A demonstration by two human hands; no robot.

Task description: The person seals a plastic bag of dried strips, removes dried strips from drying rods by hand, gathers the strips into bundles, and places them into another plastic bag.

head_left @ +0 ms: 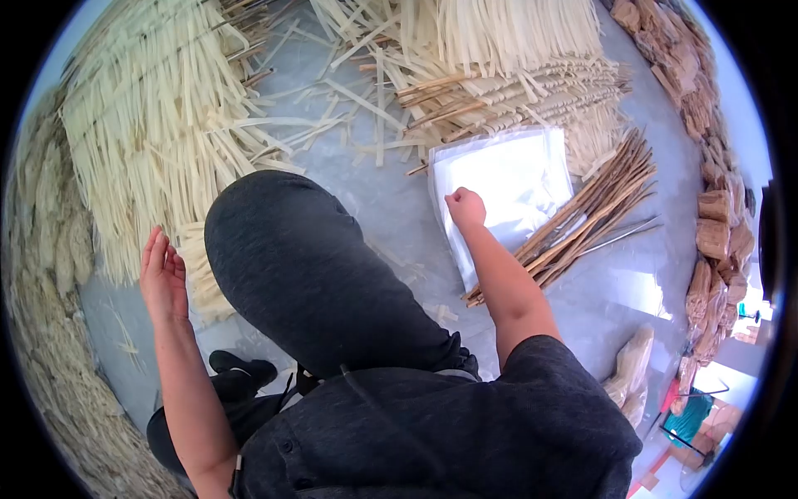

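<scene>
On the left, my left hand [164,274] is raised with its fingers extended and nothing in it, beside the hanging pale strips [166,150]. My right hand [466,207] is closed over a stack of clear plastic sheets [515,179] on the grey floor; whether its fingers pinch anything is too small to tell. A bundle of thin brown sticks [582,216] lies across the lower right edge of the sheets, to the right of my right forearm. Above the sheets, more sticks with pale strips on them [515,100] are piled up.
Loose pale strips [332,100] are scattered on the grey floor [357,179]. Brown wrapped packs [713,224] line the right side. A pale plastic-wrapped bundle [633,366] lies at the lower right. Fibrous material [50,249] is heaped along the far left. My bent knee [274,224] is in the middle.
</scene>
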